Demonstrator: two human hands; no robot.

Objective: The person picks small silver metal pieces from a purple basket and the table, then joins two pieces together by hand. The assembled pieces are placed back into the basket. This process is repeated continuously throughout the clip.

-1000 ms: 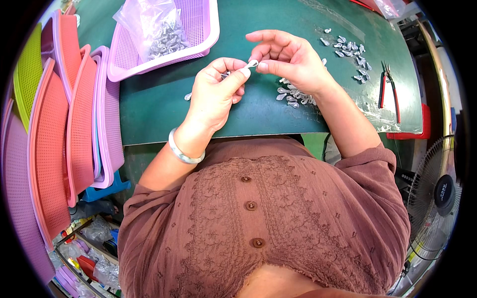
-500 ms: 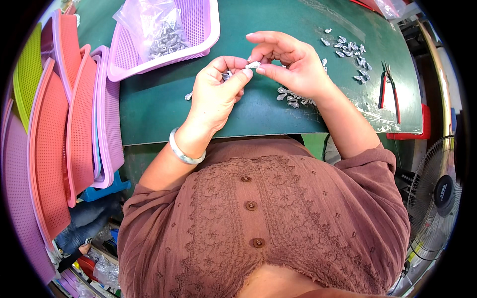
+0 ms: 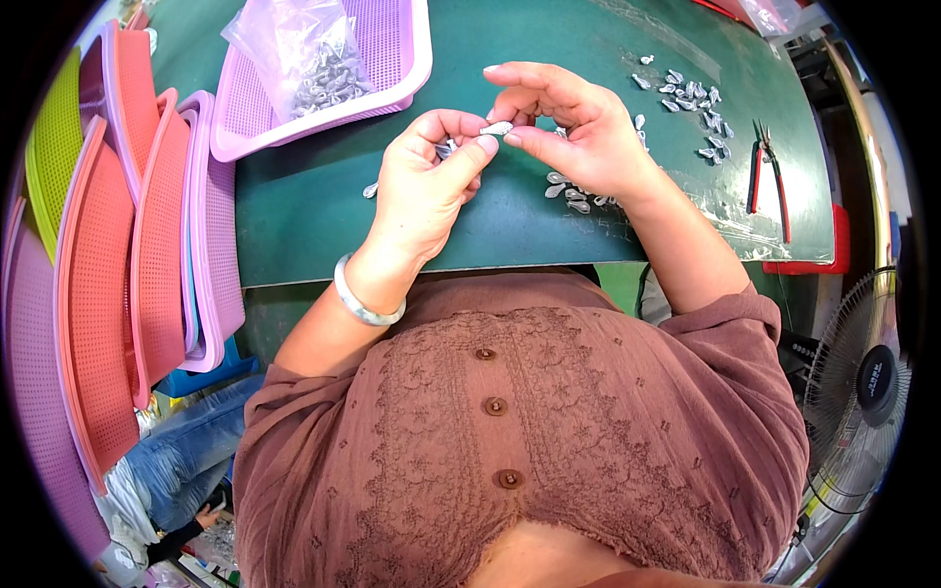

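Note:
Between the thumb and index finger of my left hand (image 3: 426, 181), a small silvery teardrop-shaped piece (image 3: 497, 128) is pinched. More such pieces show partly beneath that hand's curled fingers. My right hand (image 3: 588, 132) is close on the other side, its thumb tip just beside the piece. Its index finger stretches out and the fingers stand apart from the thumb; whether one fingertip touches the piece I cannot tell. Several like pieces (image 3: 578, 196) lie on the green table under my right wrist, partly hidden by it. One lone piece (image 3: 370, 190) rests left of my left hand.
Beyond my left hand stands a purple basket (image 3: 223, 137) with a clear bag (image 3: 294, 73) of grey pieces. Another scatter of pieces (image 3: 691, 95) and red-handled pliers (image 3: 767, 186) lie at right. Coloured baskets (image 3: 162, 245) line the left; a fan (image 3: 863, 382) stands lower right.
Both hands hold nearly the same pose, with the piece barely shifted. At the lower left, another person's jeans-clad leg and hand have moved further into view.

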